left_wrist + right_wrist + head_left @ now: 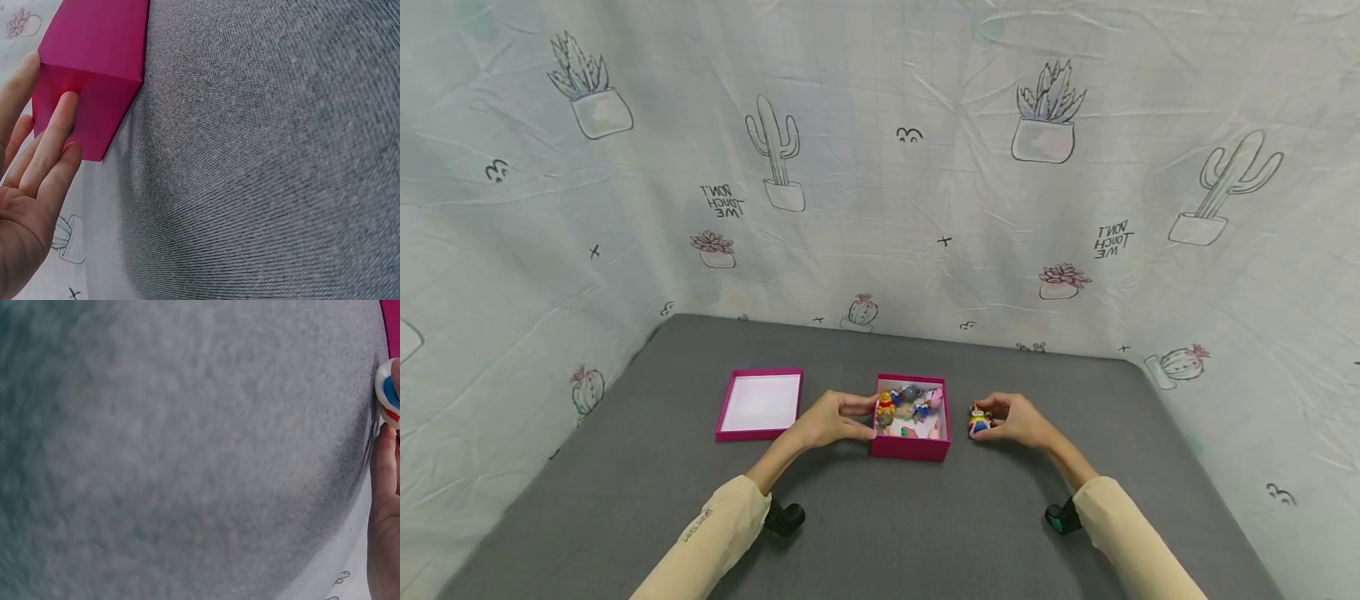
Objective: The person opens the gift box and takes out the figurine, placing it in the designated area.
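Observation:
A magenta box (910,450) with a white inside stands on the grey table. Several small toy figurines (907,410) lie in it, among them a yellow bear in red and a pink one. My left hand (831,418) touches the box's left wall. In the left wrist view, its extended fingers (53,137) rest against the magenta side. To the right of the box, my right hand (1017,420) pinches a colourful figurine (979,422) between thumb and fingers, at the tabletop. Only the figurine's white, blue and red base (389,394) shows at the right wrist view's edge.
The magenta-rimmed lid (721,423) lies with its white inside up, left of the box. Grey cloth covers the table (917,525). A white curtain (880,208) with plant drawings hangs behind and at both sides.

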Demonstrator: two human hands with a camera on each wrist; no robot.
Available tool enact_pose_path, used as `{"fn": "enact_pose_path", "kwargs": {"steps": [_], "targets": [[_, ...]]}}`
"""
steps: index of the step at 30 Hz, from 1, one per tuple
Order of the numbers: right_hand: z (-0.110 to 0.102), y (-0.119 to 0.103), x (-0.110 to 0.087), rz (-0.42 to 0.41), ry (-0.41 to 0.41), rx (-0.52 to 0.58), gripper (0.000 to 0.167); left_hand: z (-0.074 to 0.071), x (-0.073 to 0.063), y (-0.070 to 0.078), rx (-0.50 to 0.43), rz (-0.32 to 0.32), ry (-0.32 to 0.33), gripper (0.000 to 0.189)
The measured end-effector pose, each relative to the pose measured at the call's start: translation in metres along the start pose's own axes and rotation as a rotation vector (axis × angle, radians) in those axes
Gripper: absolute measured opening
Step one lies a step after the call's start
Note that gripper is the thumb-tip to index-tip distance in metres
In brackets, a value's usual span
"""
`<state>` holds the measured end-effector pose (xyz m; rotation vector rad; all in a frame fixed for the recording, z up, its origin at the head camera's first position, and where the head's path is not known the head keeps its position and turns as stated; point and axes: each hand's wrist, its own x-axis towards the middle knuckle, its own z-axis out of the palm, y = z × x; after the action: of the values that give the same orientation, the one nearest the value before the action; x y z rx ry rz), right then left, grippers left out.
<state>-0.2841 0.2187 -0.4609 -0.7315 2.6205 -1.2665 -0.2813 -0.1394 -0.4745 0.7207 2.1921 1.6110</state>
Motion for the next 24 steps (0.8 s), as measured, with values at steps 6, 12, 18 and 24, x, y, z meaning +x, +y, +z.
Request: {"fn": "enact_pose_path", "kwargs": {"steps": [6, 12, 18, 24], "targets": [[-0.002, 0.001, 0.004, 0.005, -0.046, -0.031, 0.045, 0.000, 0.000, 0.001, -0.006, -0.006, 0.006, 0.058], [-0.005, -0.001, 0.005, 0.000, -0.061, -0.045, 0.048, 0.000, 0.001, 0.003, -0.008, -0.015, 0.008, 0.058], [-0.006, 0.001, 0.006, -0.008, -0.074, -0.020, 0.050, 0.000, 0.003, 0.002, -0.001, -0.018, 0.011, 0.059], [-0.006, 0.018, 0.009, -0.043, -0.078, 0.003, 0.052, 0.000, 0.005, 0.003, 0.009, -0.013, 0.011, 0.059]]}}
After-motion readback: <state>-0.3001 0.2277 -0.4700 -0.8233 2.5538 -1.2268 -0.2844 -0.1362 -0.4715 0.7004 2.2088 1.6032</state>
